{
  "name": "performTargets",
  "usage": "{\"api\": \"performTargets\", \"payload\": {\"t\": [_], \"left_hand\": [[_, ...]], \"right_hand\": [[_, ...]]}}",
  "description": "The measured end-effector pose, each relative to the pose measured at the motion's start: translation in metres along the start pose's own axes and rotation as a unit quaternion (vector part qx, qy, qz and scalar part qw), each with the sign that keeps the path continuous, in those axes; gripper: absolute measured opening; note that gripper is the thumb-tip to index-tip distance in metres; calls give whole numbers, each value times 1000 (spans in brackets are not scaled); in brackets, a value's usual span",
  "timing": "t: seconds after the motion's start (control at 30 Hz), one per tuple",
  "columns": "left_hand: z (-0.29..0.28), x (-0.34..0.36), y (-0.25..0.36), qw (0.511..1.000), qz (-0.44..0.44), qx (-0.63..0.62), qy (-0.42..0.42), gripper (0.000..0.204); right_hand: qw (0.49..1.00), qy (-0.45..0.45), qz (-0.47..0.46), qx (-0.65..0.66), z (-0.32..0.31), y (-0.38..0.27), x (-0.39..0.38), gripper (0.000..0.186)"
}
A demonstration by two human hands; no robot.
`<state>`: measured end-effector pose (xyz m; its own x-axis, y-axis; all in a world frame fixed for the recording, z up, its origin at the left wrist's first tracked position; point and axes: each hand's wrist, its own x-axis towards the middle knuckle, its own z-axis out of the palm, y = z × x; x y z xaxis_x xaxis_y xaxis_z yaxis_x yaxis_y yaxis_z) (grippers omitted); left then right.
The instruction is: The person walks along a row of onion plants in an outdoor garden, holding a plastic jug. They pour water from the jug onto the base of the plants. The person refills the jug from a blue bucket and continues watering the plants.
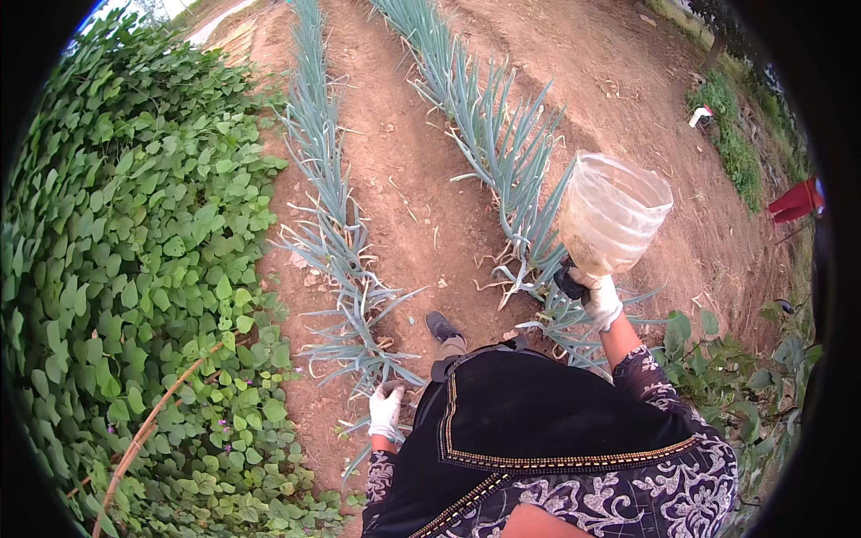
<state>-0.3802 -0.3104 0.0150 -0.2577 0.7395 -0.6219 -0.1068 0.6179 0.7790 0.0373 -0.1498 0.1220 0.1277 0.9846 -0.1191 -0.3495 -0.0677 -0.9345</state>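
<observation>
My right hand [603,303], in a white glove, is closed round the narrow lower end of a cut-off plastic jug [619,211]. The jug is translucent, ribbed and open at its wide top, with brownish stains inside. A black piece [568,280] sticks out beside the fingers; what it joins is hidden. The jug is held over the right row of green onions [511,161]. Low at the near end of the left row of green onions [336,242] is my left hand [387,411], also gloved in white. Its fingers are curled against the leaves, and what they pinch is too small to make out.
Bare brown soil [404,197] runs between the rows, where my shoe [441,326] stands. Dense leafy vines [134,224] fill the left side, with a bent brown stick [148,426] near me. A red object [795,201] and a white one [700,116] lie far right.
</observation>
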Motion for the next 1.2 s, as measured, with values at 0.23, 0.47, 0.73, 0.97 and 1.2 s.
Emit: {"api": "performTargets", "payload": {"t": [0.23,0.47,0.73,0.97,1.2], "left_hand": [[20,59,90,998,38,-36,-28,23],[5,124,123,995,68,-64,-38,19],[30,201,231,988,93,-29,-119,22],[64,297,335,981,116,46,-148,24],[60,413,381,965,194,144,-107,23]], "right_hand": [[996,-65,51,28,88,9,98,48],[995,-51,75,35,120,21,159,55],[999,26,46,-9,99,21,220,55],[998,39,-12,57,134,31,335,50],[997,50,5,57,165,9,430,58]]}}
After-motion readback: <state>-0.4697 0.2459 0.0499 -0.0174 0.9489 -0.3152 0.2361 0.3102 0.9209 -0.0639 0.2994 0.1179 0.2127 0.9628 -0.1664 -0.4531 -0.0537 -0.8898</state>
